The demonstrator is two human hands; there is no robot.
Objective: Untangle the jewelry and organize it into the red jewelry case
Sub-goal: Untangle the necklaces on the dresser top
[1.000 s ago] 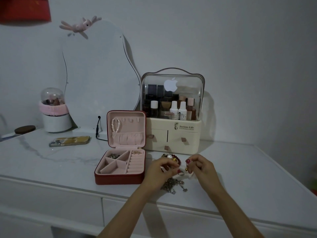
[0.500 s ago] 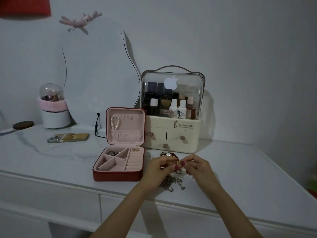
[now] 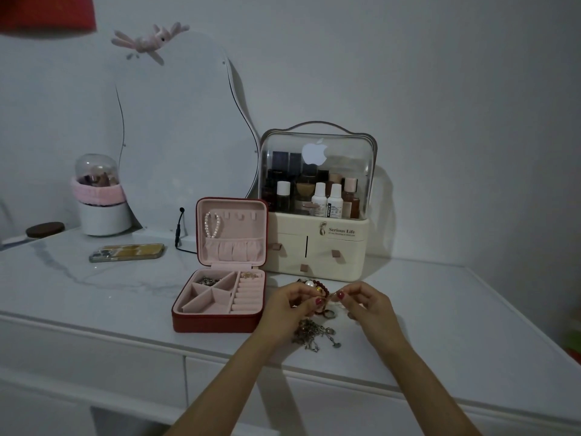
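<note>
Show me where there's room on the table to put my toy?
Bare top right of the hands, out to the table edge, and left, between the phone and red case. Crowded around the jewelry pile beside the case and cosmetics box.

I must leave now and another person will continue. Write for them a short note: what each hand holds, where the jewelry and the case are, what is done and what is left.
Left hand and right hand: both pinch one small piece pulled from the tangle, just above the table.
Tangle: a heap of chains lies on the table below the hands; red beads and a pearl lie just behind them.
Case: open, left of the hands. A pearl bracelet hangs in the lid; small pieces lie in the back compartments.
Done: a few pieces stored.
Left: free the held piece, store it, then sort the heap.
</note>
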